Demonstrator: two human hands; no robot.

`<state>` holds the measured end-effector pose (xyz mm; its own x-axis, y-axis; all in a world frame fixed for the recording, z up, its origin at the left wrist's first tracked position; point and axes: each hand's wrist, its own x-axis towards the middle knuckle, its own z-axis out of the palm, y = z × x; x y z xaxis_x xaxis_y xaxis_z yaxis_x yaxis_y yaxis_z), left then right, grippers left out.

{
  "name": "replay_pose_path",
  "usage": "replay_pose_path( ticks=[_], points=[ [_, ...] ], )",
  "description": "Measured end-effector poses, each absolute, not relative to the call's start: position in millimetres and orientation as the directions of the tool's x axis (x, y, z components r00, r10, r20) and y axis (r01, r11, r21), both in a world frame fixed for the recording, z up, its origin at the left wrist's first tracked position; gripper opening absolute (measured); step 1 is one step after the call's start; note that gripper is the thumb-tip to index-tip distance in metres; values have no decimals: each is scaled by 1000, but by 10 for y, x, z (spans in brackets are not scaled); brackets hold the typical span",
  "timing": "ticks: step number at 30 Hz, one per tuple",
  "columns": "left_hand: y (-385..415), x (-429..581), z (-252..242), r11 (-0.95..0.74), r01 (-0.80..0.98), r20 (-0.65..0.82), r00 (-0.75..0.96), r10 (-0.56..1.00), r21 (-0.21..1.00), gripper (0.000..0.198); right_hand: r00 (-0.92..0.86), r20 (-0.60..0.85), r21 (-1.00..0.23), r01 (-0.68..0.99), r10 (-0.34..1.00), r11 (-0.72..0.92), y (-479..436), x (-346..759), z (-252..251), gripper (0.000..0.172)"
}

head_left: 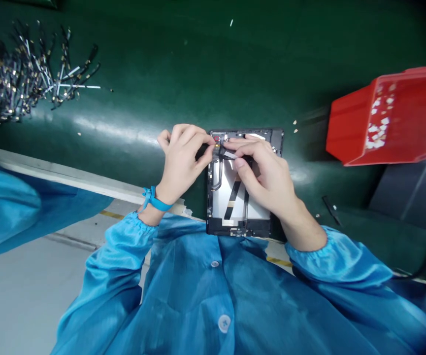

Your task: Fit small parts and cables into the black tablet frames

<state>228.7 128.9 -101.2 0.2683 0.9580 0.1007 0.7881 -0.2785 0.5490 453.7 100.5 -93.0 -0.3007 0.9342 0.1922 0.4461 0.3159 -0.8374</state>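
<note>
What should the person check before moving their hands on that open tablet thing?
1. Both hands on the part: ok. The left hand and right hand pinch a small dark strip together.
2. The open tablet lies flat on the green mat: ok.
3. The strip is seated in place: cannot tell, fingers hide it.
4. Tablet fully on the table: not ok, its near edge sits at the table's edge.
5. Spare parts pile and red bin out of the way: ok.
</note>
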Motion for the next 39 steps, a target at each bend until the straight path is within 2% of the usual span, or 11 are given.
replay_pose_path(
  ticks=[9,20,39],
  points=[
    [1276,2191,-958,-293,790,86,294,952,539,31,-253,142,-876,417,957,240,976,4508,-900,25],
    [1350,2106,-1001,-406,747,117,410,905,527,35,-240,142,-894,384,960,228,972,4506,-888,25],
    [1407,2104,-969,-372,735,77,402,912,567,36,-260,150,-898,368,954,241,971,4529,-907,19]
  ],
)
